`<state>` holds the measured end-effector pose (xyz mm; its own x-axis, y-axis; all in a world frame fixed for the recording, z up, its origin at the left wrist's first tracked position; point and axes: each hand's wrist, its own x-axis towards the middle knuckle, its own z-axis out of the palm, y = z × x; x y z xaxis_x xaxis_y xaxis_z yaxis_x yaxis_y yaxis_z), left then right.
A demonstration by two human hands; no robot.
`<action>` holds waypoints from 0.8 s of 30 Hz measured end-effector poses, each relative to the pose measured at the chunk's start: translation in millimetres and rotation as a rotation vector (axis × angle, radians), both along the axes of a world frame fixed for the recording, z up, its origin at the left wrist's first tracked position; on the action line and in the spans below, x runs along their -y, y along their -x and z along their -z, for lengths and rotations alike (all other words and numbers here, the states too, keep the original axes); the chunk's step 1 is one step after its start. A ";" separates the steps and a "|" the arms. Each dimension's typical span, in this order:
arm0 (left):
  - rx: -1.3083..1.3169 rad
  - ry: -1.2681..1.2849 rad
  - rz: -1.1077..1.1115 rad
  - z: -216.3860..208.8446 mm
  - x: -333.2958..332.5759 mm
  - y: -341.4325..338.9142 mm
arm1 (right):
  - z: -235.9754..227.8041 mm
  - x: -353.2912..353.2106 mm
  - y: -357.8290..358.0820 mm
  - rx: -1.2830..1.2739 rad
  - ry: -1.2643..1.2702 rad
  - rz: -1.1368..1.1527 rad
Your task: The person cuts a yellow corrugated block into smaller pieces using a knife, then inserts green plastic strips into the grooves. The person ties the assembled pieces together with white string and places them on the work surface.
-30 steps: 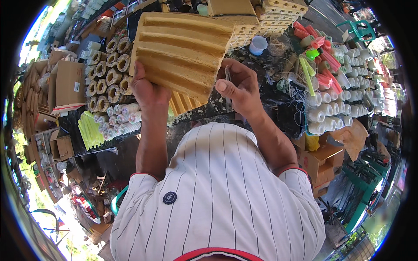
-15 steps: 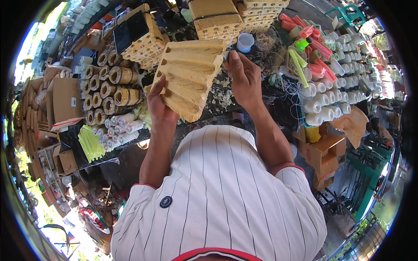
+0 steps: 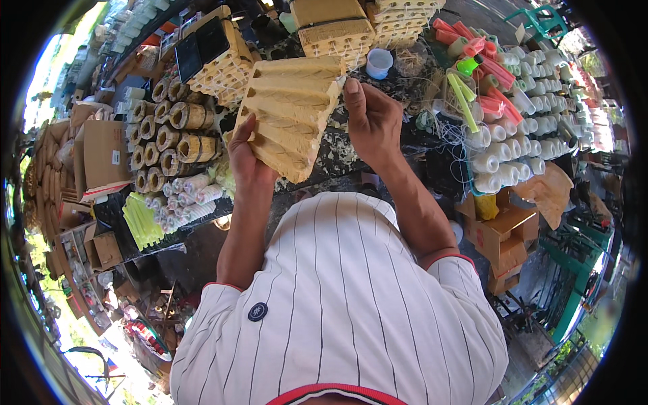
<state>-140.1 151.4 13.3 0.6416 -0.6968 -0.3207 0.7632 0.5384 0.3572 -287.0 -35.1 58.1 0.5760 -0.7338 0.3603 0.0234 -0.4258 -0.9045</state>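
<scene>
A tan, fan-shaped slab with parallel grooves (image 3: pixel 287 111), like one half of a mold, is held up tilted over the bench. My left hand (image 3: pixel 251 154) grips its lower left edge, thumb on the grooved face and fingers behind. At the slab's upper right edge is my right hand (image 3: pixel 374 121), closed in a pinch with the thumb up. A tiny whitish bit shows by that thumb tip, too small to name. The right fingertips are mostly hidden. Just beyond stands a translucent white cup (image 3: pixel 379 63).
Stacked tan molds (image 3: pixel 334 34) stand behind, one stack bearing a dark phone (image 3: pixel 202 48). Bundled hollow cylinders (image 3: pixel 182 117) and light green strips (image 3: pixel 142 221) lie left. White rolls (image 3: pixel 496 162), pink pieces (image 3: pixel 499 104) and a green bottle (image 3: pixel 468 65) crowd the right.
The slab has shifted slightly left and up with my left hand. My right hand has also moved a little left, staying at the slab's edge.
</scene>
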 end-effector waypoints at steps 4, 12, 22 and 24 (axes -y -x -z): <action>0.009 -0.042 -0.015 -2.8 -1.2 1.4 | 6.5 -4.2 1.2 0.048 -0.142 -0.080; 0.020 -0.109 -0.095 -11.9 4.7 8.3 | 14.9 -5.7 5.9 0.125 -0.195 -0.066; -0.003 -0.124 -0.177 -12.9 6.5 6.0 | 13.5 -9.3 5.1 0.080 -0.003 -0.045; 0.038 -0.191 -0.199 -15.7 10.5 6.3 | 24.9 -14.2 5.4 0.096 -0.042 -0.082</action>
<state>-146.4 140.9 29.0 0.7737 -0.4854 -0.4070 0.6335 0.5965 0.4928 -292.4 -20.8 33.2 0.5992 -0.7010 0.3868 0.1442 -0.3807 -0.9134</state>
